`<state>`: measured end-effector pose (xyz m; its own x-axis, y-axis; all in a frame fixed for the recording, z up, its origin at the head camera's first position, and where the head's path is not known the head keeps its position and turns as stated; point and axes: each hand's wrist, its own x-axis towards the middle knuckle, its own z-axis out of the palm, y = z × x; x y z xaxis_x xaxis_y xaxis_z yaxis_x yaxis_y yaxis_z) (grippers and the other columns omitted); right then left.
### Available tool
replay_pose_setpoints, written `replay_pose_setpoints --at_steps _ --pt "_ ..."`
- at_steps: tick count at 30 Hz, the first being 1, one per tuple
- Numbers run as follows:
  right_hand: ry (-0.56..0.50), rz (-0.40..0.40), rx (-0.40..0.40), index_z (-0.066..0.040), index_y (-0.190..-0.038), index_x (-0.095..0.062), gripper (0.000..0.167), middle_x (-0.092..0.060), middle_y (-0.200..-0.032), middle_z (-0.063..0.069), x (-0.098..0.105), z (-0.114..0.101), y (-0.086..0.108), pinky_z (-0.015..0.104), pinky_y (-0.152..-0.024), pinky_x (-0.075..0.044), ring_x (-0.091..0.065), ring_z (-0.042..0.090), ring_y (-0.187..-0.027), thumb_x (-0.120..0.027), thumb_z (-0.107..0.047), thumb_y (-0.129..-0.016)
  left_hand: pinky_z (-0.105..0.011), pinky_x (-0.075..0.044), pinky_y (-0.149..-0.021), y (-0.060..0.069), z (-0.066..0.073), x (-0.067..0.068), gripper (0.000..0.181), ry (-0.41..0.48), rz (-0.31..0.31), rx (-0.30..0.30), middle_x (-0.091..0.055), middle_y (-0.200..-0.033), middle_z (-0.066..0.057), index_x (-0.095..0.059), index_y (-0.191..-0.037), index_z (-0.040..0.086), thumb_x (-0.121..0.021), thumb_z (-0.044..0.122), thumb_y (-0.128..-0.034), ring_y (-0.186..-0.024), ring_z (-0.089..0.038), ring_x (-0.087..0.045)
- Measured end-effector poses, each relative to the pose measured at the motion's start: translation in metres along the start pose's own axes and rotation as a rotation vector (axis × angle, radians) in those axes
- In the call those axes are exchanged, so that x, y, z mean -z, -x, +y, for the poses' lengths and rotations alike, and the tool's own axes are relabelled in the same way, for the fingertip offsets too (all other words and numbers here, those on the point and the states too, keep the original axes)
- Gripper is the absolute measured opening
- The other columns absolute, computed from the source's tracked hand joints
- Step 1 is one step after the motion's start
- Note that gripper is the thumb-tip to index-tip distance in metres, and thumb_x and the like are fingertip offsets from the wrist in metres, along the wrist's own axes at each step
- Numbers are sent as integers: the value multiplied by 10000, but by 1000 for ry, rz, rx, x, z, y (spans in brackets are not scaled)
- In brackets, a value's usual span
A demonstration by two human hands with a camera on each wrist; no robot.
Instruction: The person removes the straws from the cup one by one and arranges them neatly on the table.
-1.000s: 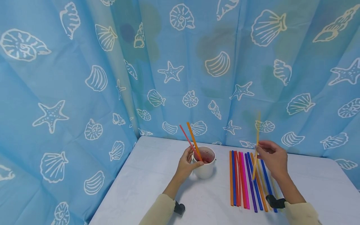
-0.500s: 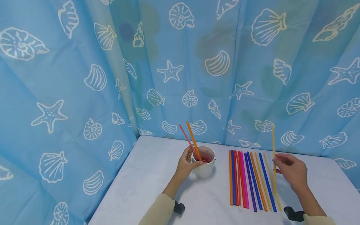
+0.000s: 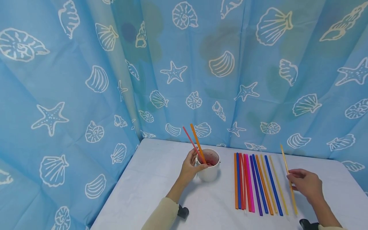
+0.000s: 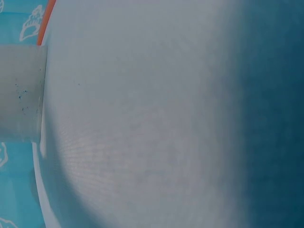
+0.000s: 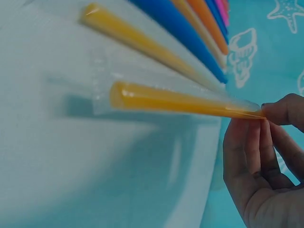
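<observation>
My left hand [image 3: 187, 169] holds a small white bucket [image 3: 209, 175], thumb at the front of the rim and fingers round the left side. A red straw [image 3: 188, 136] and an orange straw [image 3: 196, 137] lean out of it to the left. Toward the table's right side, my right hand [image 3: 309, 187] pinches a yellow straw [image 5: 185, 102] between thumb and fingers. The right wrist view shows this straw in a clear wrapper, its near end low over the table. Only the bucket's side [image 4: 21, 95] shows in the left wrist view; the hand is out of sight there.
Several straws lie side by side between bucket and right hand, from an orange straw [image 3: 236, 182] through blue, red, pink and purple to a yellow straw [image 3: 279, 185] at the right end. A blue shell-patterned curtain [image 3: 201, 80] hangs behind the white table [image 3: 155, 172].
My right hand has moved right and toward me, lowering the yellow straw from above the row to the row's right side. My left hand stays at the bucket.
</observation>
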<state>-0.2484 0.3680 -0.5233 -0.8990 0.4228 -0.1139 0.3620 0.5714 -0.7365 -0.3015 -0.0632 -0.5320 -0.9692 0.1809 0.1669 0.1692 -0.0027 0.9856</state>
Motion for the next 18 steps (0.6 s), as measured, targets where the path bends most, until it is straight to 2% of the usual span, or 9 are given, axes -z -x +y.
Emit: replay_pose_setpoints --at_steps 4,8,15,18 --pt "4 -18 -30 129 -1221 -550 419 -609 -1048 305 -2 8 -4 349 -571 -589 -648 322 -827 -648 -123 -901 -385 -298 -1126 6 14 -1 840 0 -1 -8 -430 -1487 -38 -364 -1485 103 -818 283 -802 -1409 -230 -341" --pt "8 -36 -47 129 -1211 -553 423 -615 -1028 293 -4 14 -8 360 -562 -586 -649 308 -805 -668 -109 -881 -382 -306 -1122 6 14 -1 841 1 1 -6 -443 -1476 -38 -364 -1483 94 -817 287 -802 -1402 -227 -354" --pt "34 -64 -42 119 -1177 -572 391 -626 -987 256 -9 20 -12 260 -473 -539 -641 270 -775 -672 -96 -867 -354 -286 -1132 4 10 1 829 16 -6 -8 -436 -1479 -10 -371 -1481 135 -821 269 -799 -1406 -191 -342" --pt "54 -62 -57 115 -1141 -586 358 -625 -950 244 -12 19 -10 259 -475 -531 -631 260 -750 -672 -95 -864 -355 -287 -1132 4 11 1 829 13 -10 -8 -436 -1478 -12 -376 -1478 140 -824 275 -794 -1402 -193 -348"
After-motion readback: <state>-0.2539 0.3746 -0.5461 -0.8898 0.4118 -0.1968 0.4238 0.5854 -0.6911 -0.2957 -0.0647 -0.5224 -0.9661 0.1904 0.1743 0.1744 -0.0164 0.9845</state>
